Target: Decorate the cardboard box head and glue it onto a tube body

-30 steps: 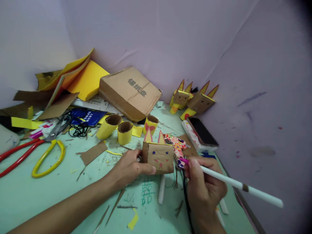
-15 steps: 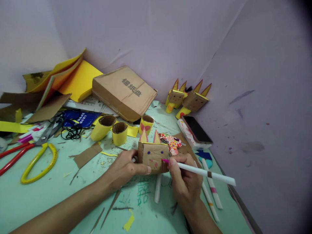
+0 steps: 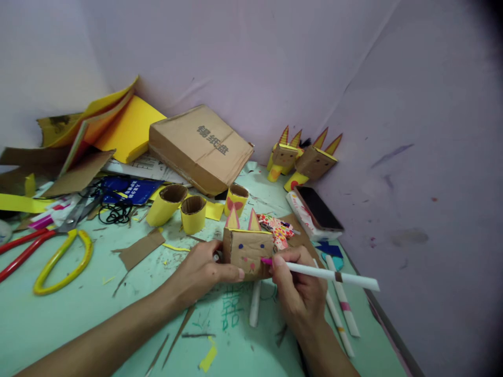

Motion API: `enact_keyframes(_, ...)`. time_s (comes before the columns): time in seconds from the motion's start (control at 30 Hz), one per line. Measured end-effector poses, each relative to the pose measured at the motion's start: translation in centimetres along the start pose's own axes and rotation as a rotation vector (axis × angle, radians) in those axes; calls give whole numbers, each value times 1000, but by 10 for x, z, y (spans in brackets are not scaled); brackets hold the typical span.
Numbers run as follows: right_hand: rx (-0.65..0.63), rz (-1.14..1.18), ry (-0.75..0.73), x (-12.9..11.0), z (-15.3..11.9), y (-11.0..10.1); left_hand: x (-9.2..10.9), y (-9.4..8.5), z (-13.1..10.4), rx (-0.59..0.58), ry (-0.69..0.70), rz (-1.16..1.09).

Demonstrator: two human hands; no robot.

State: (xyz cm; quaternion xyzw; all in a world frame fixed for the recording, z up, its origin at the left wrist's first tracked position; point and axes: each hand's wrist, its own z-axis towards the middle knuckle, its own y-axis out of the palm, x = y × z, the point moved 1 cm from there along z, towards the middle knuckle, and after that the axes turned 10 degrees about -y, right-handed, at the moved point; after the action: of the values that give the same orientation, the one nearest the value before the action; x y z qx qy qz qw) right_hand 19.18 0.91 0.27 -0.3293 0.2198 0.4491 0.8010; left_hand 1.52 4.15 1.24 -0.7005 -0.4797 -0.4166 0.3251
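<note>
A small cardboard animal head (image 3: 251, 248) with pink-and-yellow pointed ears, blue dot eyes and pink marks faces me at the table's centre. My left hand (image 3: 208, 269) grips its left side, thumb across the lower front and the other fingers behind, mostly hidden. Pinched in my right hand (image 3: 301, 283) is a white felt-tip pen (image 3: 334, 275) with a brown band. Its pink tip meets the right part of the face. Under the head lies a white pen (image 3: 255, 309), and floral fabric (image 3: 279, 229) shows just behind it.
Yellow-wrapped cardboard tubes (image 3: 192, 214) stand behind my left hand. Scissors (image 3: 65, 235) lie at the left, near stacked cardboard and a brown box (image 3: 200, 146). Two finished-looking eared figures (image 3: 314, 159) stand at the back right, behind a phone (image 3: 318, 208). More pens (image 3: 343, 303) lie at the right.
Both hands keep nearly the same pose, with the pen tip still at the face's right side. The head has shifted very slightly to the right in view.
</note>
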Motion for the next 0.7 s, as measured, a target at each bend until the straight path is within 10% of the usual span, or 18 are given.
enact_keyframes(0.7,-6,6,46,-1,0,2,-3,0,2,-4,10,-13)
